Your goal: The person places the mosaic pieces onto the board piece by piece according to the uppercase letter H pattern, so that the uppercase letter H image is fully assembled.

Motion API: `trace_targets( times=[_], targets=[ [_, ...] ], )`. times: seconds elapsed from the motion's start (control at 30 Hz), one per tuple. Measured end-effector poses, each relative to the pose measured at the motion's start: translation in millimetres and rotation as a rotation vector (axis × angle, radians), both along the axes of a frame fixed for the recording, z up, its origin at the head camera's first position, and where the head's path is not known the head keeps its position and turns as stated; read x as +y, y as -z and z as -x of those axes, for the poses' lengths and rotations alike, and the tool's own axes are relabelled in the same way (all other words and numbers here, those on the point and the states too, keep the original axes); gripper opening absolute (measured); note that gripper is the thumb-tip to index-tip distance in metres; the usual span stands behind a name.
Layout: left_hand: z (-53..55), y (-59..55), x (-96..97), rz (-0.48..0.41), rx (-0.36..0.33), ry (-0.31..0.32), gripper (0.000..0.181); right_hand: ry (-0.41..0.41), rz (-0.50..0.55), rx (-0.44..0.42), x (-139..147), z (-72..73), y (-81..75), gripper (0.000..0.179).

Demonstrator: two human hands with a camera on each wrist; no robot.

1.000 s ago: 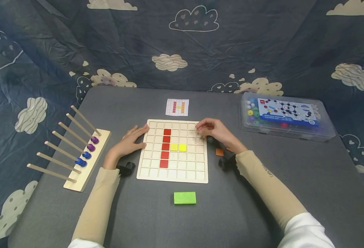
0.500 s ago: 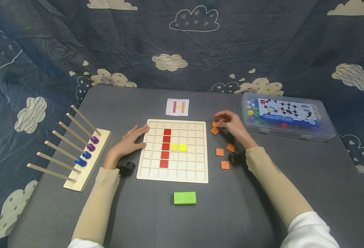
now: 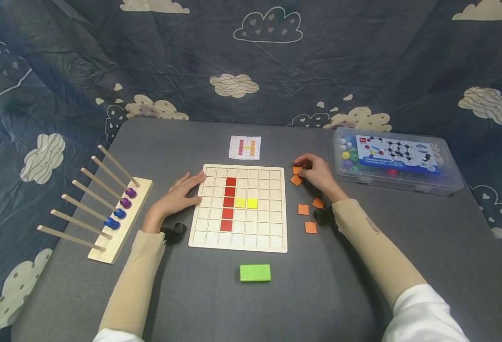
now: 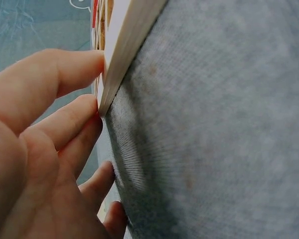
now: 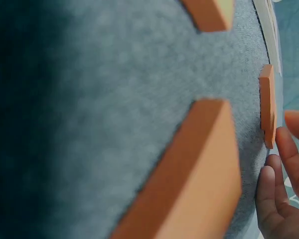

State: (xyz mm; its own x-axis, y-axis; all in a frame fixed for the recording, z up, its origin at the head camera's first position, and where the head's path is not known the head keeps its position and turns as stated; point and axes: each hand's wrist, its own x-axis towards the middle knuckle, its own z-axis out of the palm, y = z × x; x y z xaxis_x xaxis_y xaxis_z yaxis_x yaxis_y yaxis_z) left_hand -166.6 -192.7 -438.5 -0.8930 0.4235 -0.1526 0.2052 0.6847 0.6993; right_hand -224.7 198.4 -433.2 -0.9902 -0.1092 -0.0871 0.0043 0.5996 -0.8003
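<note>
A pale wooden grid board (image 3: 237,240) lies on the table, with a column of red square tiles (image 3: 228,202) and two yellow tiles (image 3: 246,203) in its cells. My left hand (image 3: 175,198) rests at the board's left edge; in the left wrist view its thumb and fingers touch the wooden rim (image 4: 120,55). Beyond the board's upper right corner, my right hand (image 3: 318,174) reaches over an orange tile (image 3: 296,169), fingertips at it. Another orange tile (image 3: 295,180) lies just below that one. The right wrist view shows the fingers (image 5: 291,154) beside a tile (image 5: 267,102), none visibly pinched.
More orange tiles (image 3: 303,209) lie right of the board. A printed pattern card (image 3: 244,147) is behind it, a green block (image 3: 255,273) in front. A wooden peg stand (image 3: 120,223) with blue and purple pieces is at left; a clear plastic box (image 3: 349,178) stands at back right.
My right hand has moved from the board's upper right corner rightward to the orange tiles, then shifted slightly left there. The left hand and the tiles on the board look unchanged.
</note>
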Motion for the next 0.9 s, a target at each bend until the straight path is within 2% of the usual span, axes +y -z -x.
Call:
trace_targets(
  times=[0.2, 0.5, 0.7, 0.9],
  targets=[
    [0.7, -0.8, 0.2, -0.001, -0.001, 0.003, 0.069, -0.021, -0.09, 0.022, -3, 2.5, -0.2, 0.025],
    [0.2, 0.0, 1.0, 0.003, -0.013, -0.007, 0.069, -0.054, -0.152, 0.09, -4, 0.9, -0.6, 0.024],
    [-0.1, 0.5, 1.0, 0.006, -0.01, -0.011, 0.069, -0.055, -0.068, 0.103, -8, 0.2, -5.4, 0.021],
    [-1.0, -0.6, 0.9, 0.006, -0.008, -0.015, 0.069, -0.139, 0.1, 0.005, -25, -1.6, -11.2, 0.018]
  ],
)
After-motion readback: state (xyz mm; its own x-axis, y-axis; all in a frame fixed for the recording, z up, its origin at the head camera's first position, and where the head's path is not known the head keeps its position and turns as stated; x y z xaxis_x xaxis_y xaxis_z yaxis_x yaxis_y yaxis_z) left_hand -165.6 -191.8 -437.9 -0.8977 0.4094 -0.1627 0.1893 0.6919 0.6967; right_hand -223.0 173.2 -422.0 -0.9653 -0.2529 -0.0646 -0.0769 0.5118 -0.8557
